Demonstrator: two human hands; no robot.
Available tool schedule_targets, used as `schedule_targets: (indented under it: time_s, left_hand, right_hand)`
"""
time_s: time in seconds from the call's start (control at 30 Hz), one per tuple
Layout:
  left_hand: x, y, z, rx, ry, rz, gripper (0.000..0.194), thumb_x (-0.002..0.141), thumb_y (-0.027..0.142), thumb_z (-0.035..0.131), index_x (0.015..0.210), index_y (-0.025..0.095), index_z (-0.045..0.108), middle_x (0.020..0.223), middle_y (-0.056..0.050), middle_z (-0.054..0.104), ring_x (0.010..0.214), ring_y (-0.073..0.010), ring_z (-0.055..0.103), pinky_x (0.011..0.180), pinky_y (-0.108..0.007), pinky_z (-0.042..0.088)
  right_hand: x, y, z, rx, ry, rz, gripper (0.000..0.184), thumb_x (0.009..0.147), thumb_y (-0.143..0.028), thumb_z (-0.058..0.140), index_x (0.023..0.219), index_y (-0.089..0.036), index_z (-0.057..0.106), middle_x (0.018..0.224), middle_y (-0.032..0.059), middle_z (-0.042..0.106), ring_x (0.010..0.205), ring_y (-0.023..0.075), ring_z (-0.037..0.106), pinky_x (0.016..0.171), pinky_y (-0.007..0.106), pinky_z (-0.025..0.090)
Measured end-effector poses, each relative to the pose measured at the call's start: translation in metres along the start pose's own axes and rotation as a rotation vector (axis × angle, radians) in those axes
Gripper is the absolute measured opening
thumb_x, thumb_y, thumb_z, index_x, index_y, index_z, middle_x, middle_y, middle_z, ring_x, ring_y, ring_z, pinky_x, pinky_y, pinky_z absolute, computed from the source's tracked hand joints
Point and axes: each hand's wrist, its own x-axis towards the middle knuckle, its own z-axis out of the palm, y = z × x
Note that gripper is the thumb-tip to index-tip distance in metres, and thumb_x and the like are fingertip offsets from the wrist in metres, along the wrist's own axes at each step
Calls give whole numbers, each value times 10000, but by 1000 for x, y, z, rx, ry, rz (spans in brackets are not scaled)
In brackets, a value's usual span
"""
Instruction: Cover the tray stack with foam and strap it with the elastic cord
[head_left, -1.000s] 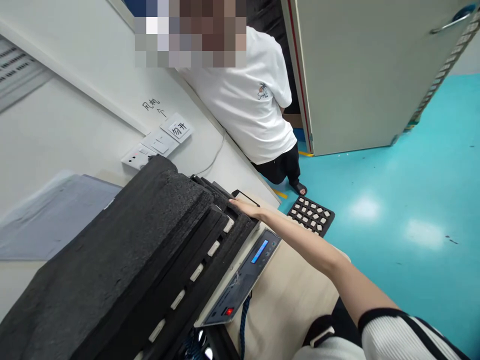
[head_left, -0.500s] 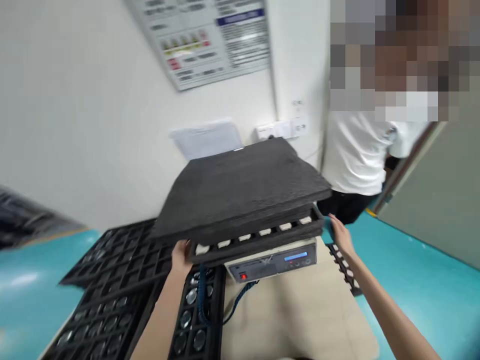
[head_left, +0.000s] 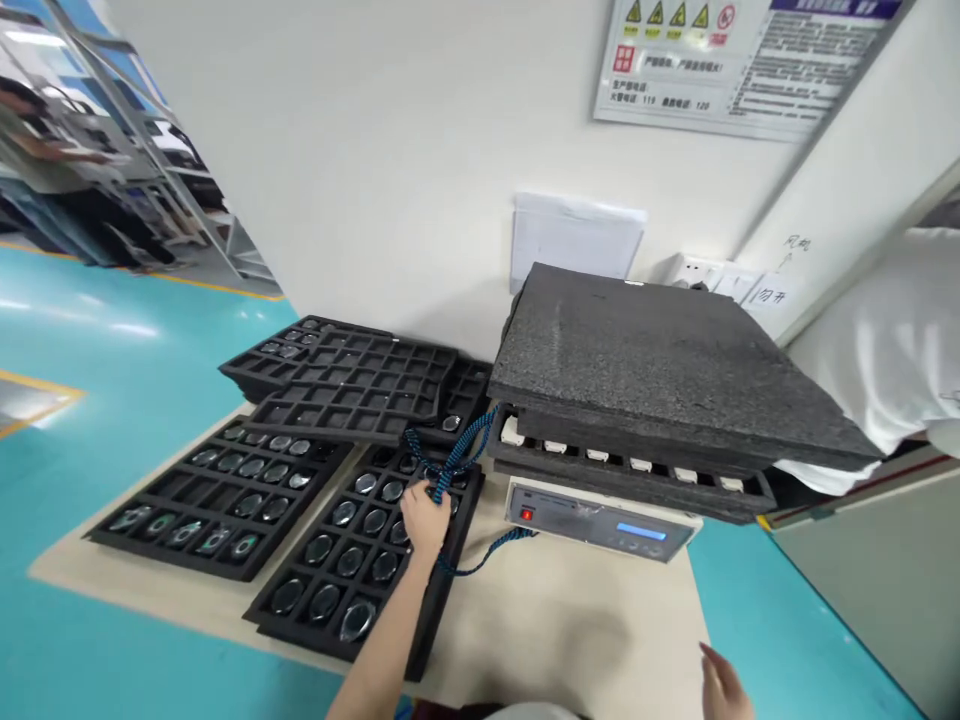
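Note:
My left hand is closed around a blue-and-black braided cable over a black foam tray of round, clear-faced pieces like watch heads. The cable loops up beside the foam stack and down to the tabletop. At the lower right, my right hand hangs near the table edge, fingers loosely extended, holding nothing. A stack of black foam sheets rests on a light-coloured electronic unit with a red switch and blue display. White pieces show in the slots of the stack's lower tray.
Another compartment tray lies at the left of the table; more foam trays overlap behind it. Wall sockets and a notice board are behind. A person in white stands close at right.
Both hands have left the foam stack, which stays on the unit. The left now grips the cable; the right has dropped toward the lower right. My view has swung left.

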Motion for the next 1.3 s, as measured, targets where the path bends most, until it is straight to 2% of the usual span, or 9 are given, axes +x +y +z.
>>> schedule_targets:
  time_s: [0.13, 0.33, 0.57, 0.73, 0.83, 0.9, 0.97, 1.17, 1.3]
  left_hand:
    - [48, 12, 9, 57, 10, -2, 652, 778, 274, 587, 1320, 46, 305, 1285, -271, 322, 1164, -385, 406, 911, -451, 375]
    - [66, 12, -1, 161, -150, 126, 241, 864, 304, 512, 1016, 130, 582, 884, -89, 589, 846, -225, 579, 747, -400, 467]
    - [89, 36, -99, 215, 148, 353, 400, 897, 365, 352, 994, 76, 611, 1011, -154, 525, 1033, -331, 473, 769, -430, 407]
    - [96, 73, -182, 154, 411, 510, 218, 785, 303, 505, 809, 144, 652, 1073, -114, 532, 1048, -266, 463, 941, -363, 364]
    - [78, 79, -220, 166, 495, 534, 134, 736, 272, 539, 734, 164, 617, 917, -92, 606, 903, -269, 546, 784, -368, 411]
    - [55, 73, -227, 233, 289, 522, 144, 734, 304, 542, 671, 182, 583, 728, -87, 608, 737, -286, 570, 628, -367, 378]
    - [24, 59, -212, 256, -91, 561, 179, 766, 313, 509, 651, 190, 570, 603, -82, 580, 624, -283, 560, 577, -358, 333]
    - [-78, 14, -116, -19, -775, 688, 62, 691, 192, 546, 719, 191, 601, 750, -86, 657, 731, -255, 612, 636, -336, 442]
    - [-78, 1, -104, -219, -1037, 738, 157, 577, 206, 689, 728, 234, 656, 739, -32, 685, 689, -227, 630, 614, -298, 495]
  right_hand:
    - [-9, -37, 11, -50, -154, -230, 245, 689, -506, 447, 787, -386, 636, 789, 43, 702, 662, 382, 660, 560, 560, 550]
    - [-24, -55, 15, -166, -247, -516, 211, 792, -405, 432, 876, -352, 619, 1021, 47, 671, 986, 338, 617, 749, 507, 565]
    - [-36, -115, 6, -232, -450, -674, 241, 877, -273, 355, 963, -335, 571, 950, 34, 666, 822, 263, 657, 707, 452, 552]
    - [-40, -198, 16, -288, -596, -1045, 271, 887, -170, 326, 1005, -261, 553, 929, 59, 669, 829, 234, 639, 712, 400, 533]
    - [-47, -232, 23, -268, -666, -1282, 253, 880, -145, 335, 995, -205, 552, 883, 74, 671, 767, 230, 634, 653, 386, 523]
    - [-53, -251, 27, -256, -721, -1346, 230, 883, -155, 351, 986, -192, 553, 860, 68, 669, 750, 220, 632, 650, 370, 518]
    - [-61, -269, 35, -268, -775, -1344, 225, 888, -174, 361, 1017, -192, 544, 889, 62, 665, 778, 207, 632, 692, 357, 517]
    - [-97, -296, 100, -482, -960, -1404, 674, 746, -201, 514, 1361, -155, 241, 1414, 153, 331, 1110, 258, 525, 827, 362, 496]
    - [-110, -271, 135, -687, -1137, -1448, 379, 761, -294, 512, 1107, -141, 518, 1099, 121, 595, 857, 245, 625, 678, 328, 500]
